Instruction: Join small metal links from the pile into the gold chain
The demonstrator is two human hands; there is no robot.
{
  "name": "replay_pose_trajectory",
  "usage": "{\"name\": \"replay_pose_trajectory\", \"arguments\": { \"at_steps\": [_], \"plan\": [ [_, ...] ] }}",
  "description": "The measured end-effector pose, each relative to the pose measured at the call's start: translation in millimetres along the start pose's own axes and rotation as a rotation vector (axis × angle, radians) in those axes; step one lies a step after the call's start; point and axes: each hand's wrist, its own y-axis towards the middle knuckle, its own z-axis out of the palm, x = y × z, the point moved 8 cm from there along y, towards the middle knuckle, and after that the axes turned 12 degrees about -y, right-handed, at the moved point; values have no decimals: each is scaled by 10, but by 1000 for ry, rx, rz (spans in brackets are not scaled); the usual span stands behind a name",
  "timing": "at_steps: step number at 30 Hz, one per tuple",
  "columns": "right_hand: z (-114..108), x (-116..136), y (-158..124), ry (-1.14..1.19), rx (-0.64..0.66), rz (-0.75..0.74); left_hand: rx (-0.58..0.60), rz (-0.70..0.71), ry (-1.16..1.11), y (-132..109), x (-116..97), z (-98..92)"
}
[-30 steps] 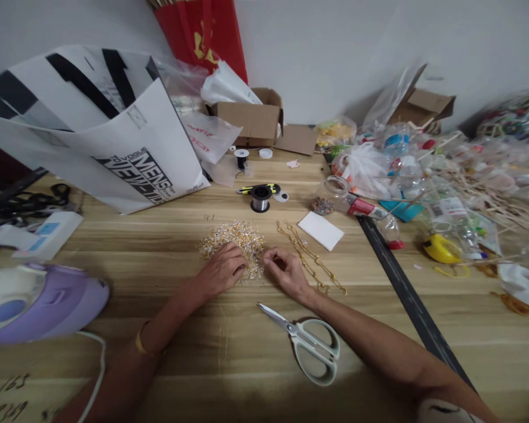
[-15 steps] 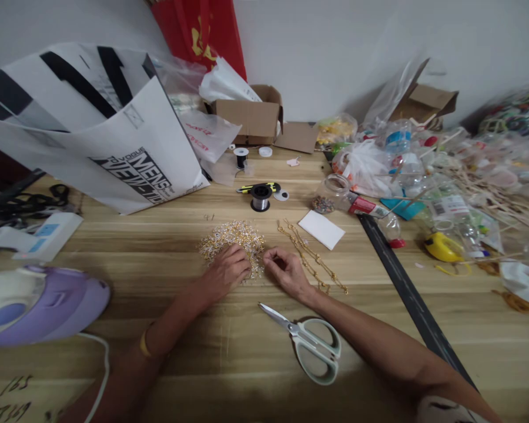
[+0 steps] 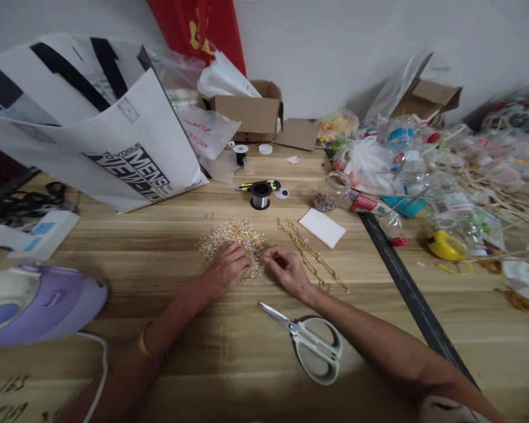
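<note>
A pile of small gold and clear beads [image 3: 229, 234] lies on the wood-grain table. My left hand [image 3: 230, 262] rests at the pile's near edge, its fingers curled down and pressed together; whatever they hold is hidden. Just right of the pile, my right hand [image 3: 286, 269] has thumb and forefinger in a pinch, with anything between them too small to make out. Gold bead chains [image 3: 315, 258] lie stretched out beyond my right hand. Closer to me, a pair of scissors [image 3: 304, 342] with pale green handles points toward the pile.
Behind the beads stand a wire spool [image 3: 260, 195] and a yellow-black cutter [image 3: 247, 187]. A white card [image 3: 322, 228] and a jar of beads [image 3: 332, 191] sit to the right, near heaped plastic bottles [image 3: 405, 158]. At left are a large white bag [image 3: 127, 141] and a purple iron [image 3: 48, 305].
Both hands stay in nearly the same place and pose. The view has shifted very slightly; the beads, chains and scissors lie as before.
</note>
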Motion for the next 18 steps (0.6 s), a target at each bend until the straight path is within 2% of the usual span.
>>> {"name": "replay_pose_trajectory", "arguments": {
  "at_steps": [6,18],
  "plan": [
    [-1,-7,2,8,2,6,-39,8,-36,-12,43,3],
    [-1,-14,-4,6,11,25,-239,-26,-246,-25,182,-114]
  ]
}}
